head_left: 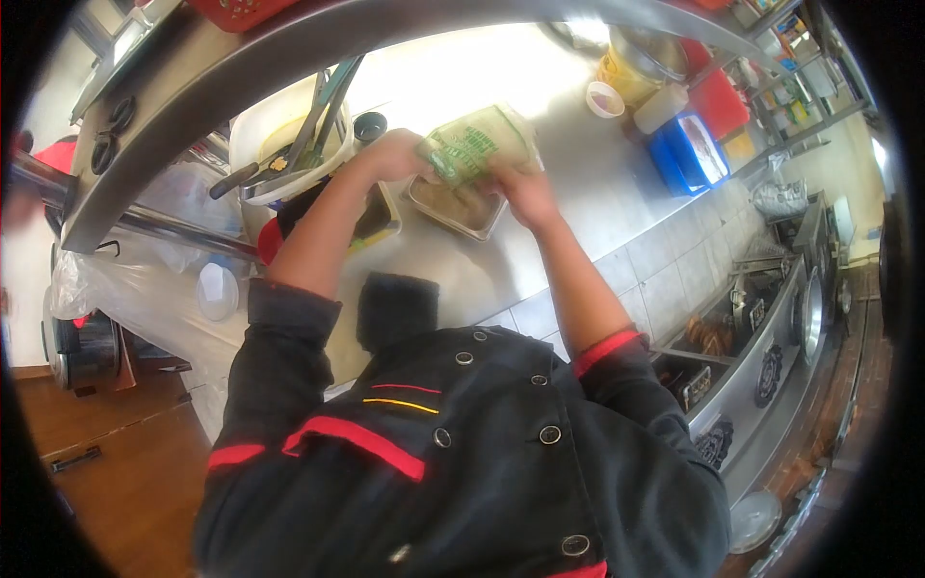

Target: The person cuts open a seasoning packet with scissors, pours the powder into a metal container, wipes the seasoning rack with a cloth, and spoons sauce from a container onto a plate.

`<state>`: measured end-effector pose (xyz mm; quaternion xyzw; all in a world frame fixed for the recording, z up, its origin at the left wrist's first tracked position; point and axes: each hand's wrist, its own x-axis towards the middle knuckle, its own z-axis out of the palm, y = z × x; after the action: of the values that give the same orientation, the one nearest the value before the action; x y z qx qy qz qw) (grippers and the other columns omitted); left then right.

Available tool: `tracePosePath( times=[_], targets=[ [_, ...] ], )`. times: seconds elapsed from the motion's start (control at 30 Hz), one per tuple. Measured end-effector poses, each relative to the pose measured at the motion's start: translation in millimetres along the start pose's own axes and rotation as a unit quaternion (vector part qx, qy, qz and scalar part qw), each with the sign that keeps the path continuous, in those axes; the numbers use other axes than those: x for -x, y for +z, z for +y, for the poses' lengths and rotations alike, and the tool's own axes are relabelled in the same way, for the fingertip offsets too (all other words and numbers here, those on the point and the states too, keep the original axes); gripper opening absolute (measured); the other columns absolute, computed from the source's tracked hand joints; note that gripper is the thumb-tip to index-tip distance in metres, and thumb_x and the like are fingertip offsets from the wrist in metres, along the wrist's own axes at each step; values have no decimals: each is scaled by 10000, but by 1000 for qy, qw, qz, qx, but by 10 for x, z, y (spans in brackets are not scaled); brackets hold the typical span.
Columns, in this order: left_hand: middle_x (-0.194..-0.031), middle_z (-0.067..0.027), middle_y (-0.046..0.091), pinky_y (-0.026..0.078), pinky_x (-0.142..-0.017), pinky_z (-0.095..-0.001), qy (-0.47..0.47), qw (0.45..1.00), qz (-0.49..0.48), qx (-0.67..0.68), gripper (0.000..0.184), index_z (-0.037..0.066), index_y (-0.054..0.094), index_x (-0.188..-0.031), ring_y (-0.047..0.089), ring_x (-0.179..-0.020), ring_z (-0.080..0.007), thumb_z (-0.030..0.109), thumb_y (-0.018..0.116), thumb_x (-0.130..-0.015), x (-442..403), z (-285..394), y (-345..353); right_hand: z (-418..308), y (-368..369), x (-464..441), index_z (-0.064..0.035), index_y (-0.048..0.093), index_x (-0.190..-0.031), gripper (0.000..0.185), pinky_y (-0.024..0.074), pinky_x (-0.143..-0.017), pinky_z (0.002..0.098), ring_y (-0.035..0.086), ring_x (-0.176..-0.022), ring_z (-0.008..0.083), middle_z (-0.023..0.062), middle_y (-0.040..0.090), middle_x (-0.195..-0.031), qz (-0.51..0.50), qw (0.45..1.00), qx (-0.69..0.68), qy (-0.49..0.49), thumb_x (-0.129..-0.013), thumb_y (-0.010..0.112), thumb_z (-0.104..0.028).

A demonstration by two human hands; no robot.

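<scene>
A green and pale plastic bag (479,144) with printed lettering is held up between my two hands above the steel counter. My left hand (400,157) is closed on the bag's left side, and my right hand (523,190) grips its lower right corner. Right below it sits a shallow metal pan (479,234) with something brownish in it; the bag and my right hand cover part of the pan. Whether anything is coming out of the bag I cannot tell. To the left of the pan is another container with a pale rim (390,231), partly behind my left forearm.
A white tub (243,135) with long utensils stands at the left, beside a small dark cup (370,126). At the back right are a yellow bucket (617,77), a small white cup (604,100) and a blue box (679,159). A steel shelf edge (289,48) crosses overhead.
</scene>
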<state>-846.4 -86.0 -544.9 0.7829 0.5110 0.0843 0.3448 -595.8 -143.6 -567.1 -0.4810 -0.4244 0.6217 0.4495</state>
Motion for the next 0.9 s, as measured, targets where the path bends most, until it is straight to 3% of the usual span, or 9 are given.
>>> tracePosePath(
  times=[0.1, 0.17, 0.3, 0.47, 0.5, 0.57, 0.7, 0.8, 0.9],
  targets=[
    [-990, -205, 694, 500, -816, -393, -14, 1000, 12, 25, 330, -7, 695, -1025, 663, -897, -315, 161, 725, -743, 11, 60, 0, -27, 54, -25, 32, 619, -1074, 219, 530, -671, 308, 665, -807, 202, 123, 669, -956, -33, 998, 46, -27, -923, 622, -126],
    [-986, -213, 689, 497, -822, -396, -19, 999, 22, 22, 317, -14, 692, -1013, 658, -905, -328, 159, 723, -750, 22, 71, -10, -88, 143, -5, 23, 647, -1017, 187, 526, -646, 302, 654, -755, 184, 108, 672, -887, -28, 979, 198, -28, -903, 652, -126],
    [-993, -219, 683, 496, -831, -401, -1, 1000, 16, 5, 300, -6, 694, -1002, 651, -921, -340, 167, 722, -759, -1, 39, -10, 119, 142, -186, 26, 661, -963, 170, 524, -632, 298, 641, -711, 165, 95, 674, -850, -48, 985, 161, -28, -879, 681, -120],
    [-1030, -198, 677, 498, -853, -425, 13, 997, 32, -72, 271, 30, 697, -993, 638, -973, -358, 209, 695, -789, 18, 78, 12, 116, 203, -245, 29, 656, -1005, 212, 527, -659, 317, 643, -744, 163, 102, 681, -892, -30, 961, 273, 13, -872, 690, -132],
    [-1030, -198, 677, 498, -853, -425, 13, 997, 32, -72, 271, 30, 697, -993, 638, -973, -358, 209, 695, -789, 14, 57, 32, 149, 208, -258, 29, 656, -1005, 212, 527, -659, 317, 643, -744, 163, 102, 681, -892, -30, 961, 273, 13, -872, 690, -132],
    [-945, -240, 666, 494, -822, -448, 28, 986, 103, -131, 297, 6, 678, -977, 636, -916, -395, 238, 712, -795, 31, 43, 52, 201, 240, -263, 3, 698, -922, 291, 509, -669, 320, 641, -694, 163, 101, 699, -779, -21, 961, 271, -49, -887, 677, -286],
    [-964, -249, 661, 492, -834, -466, -33, 985, 100, -134, 309, 9, 675, -985, 628, -931, -410, 255, 712, -802, 37, 58, 2, 120, 173, -183, -1, 687, -981, 279, 512, -662, 312, 639, -697, 166, 91, 699, -817, -41, 973, 217, -71, -901, 668, -268],
    [-961, -251, 660, 491, -829, -466, -30, 984, 114, -136, 308, 10, 674, -998, 630, -930, -409, 246, 709, -804, 48, 45, -1, -20, 70, -65, -1, 671, -1054, 282, 520, -654, 307, 645, -709, 169, 90, 698, -866, -8, 990, 141, -3, -913, 660, -245],
    [-1094, -159, 669, 503, -874, -434, -46, 990, 67, -116, 286, 67, 683, -1042, 625, -1023, -350, 213, 650, -798, 19, 82, 11, -170, 41, 62, 20, 665, -1039, 261, 514, -682, 304, 653, -756, 184, 131, 697, -874, -10, 992, 127, -15, -935, 609, -212]
  ],
)
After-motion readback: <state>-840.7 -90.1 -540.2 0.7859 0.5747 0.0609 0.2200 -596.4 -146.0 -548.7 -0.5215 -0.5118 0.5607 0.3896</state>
